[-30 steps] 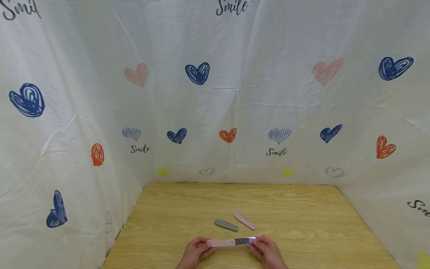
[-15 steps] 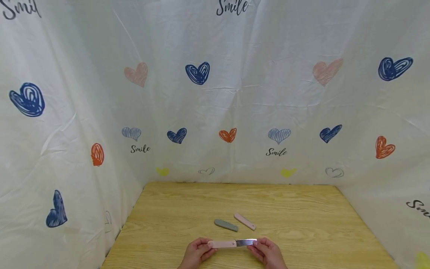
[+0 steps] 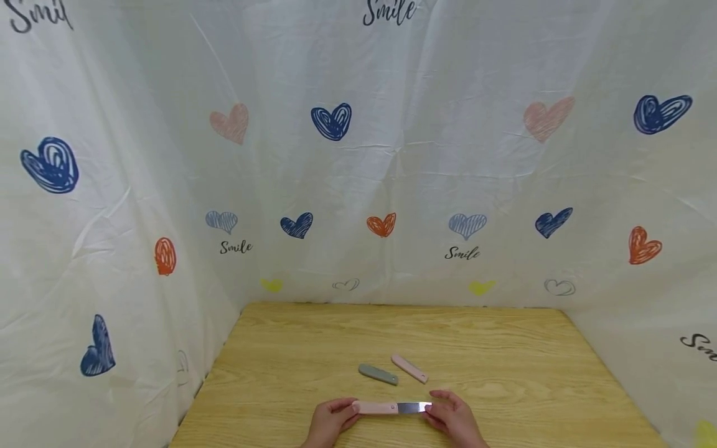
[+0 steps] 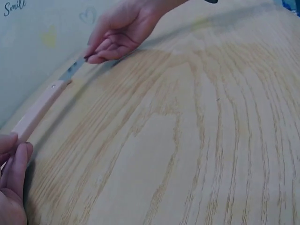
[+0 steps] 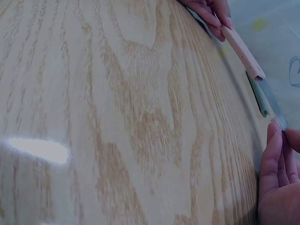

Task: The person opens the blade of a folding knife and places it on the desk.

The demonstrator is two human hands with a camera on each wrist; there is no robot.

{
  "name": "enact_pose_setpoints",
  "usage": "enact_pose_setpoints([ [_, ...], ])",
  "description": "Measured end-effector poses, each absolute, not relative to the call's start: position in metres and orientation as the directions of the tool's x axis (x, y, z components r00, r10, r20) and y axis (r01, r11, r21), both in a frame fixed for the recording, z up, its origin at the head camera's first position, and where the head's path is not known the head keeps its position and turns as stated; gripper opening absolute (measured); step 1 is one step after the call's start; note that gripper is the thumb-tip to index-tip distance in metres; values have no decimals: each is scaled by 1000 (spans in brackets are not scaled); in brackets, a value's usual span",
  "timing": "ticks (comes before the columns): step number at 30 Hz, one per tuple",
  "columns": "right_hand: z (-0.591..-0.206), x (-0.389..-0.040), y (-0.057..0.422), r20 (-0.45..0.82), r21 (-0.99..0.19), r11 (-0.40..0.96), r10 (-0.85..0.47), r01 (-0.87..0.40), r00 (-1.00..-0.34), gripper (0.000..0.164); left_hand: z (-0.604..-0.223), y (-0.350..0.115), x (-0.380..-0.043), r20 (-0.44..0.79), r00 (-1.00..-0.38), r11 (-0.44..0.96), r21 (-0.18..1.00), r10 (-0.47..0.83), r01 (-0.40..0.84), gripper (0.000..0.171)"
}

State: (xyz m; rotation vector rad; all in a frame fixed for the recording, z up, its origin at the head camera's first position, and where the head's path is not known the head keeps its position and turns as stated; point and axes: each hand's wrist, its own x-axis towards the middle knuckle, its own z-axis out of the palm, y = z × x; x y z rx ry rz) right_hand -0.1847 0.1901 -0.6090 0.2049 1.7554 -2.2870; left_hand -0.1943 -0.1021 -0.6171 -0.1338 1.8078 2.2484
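A folding knife with a pink handle (image 3: 378, 408) and an unfolded steel blade (image 3: 411, 407) is held level above the wooden table. At the handle's end, my left hand (image 3: 330, 420) pinches it between thumb and fingers. The blade's tip is pinched by my right hand (image 3: 455, 418), whose thumb and fingers cover the point. The wrist views show the same grip, with the handle (image 4: 40, 108) at the left hand and the blade (image 5: 274, 105) running into the right fingers. Beyond the hands lie a folded grey-green knife (image 3: 378, 374) and a folded pink knife (image 3: 409, 368).
The light wooden table (image 3: 504, 354) reaches back to a white cloth (image 3: 392, 174) printed with hearts and "Smile". The cloth hangs behind the table and along both sides.
Both hands and the knife have shifted slightly right and down in the head view. The right index finger has lifted a little from the blade. The two folded knives stay put.
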Motion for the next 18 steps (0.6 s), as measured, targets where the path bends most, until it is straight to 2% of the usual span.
enact_pose_setpoints([
  [3,-614,-185,187,-290,-936,-192,-51,295,-956,49,-618,-98,-195,-231,-972,-110,966,41,-235,38],
  [7,-616,-186,182,-313,-940,-149,21,307,-950,41,-617,-92,-194,-215,-976,-35,976,-47,-213,34],
  [18,-602,-186,178,-380,-922,-130,121,365,-917,29,-613,-88,-194,-187,-978,94,976,-95,-196,23],
])
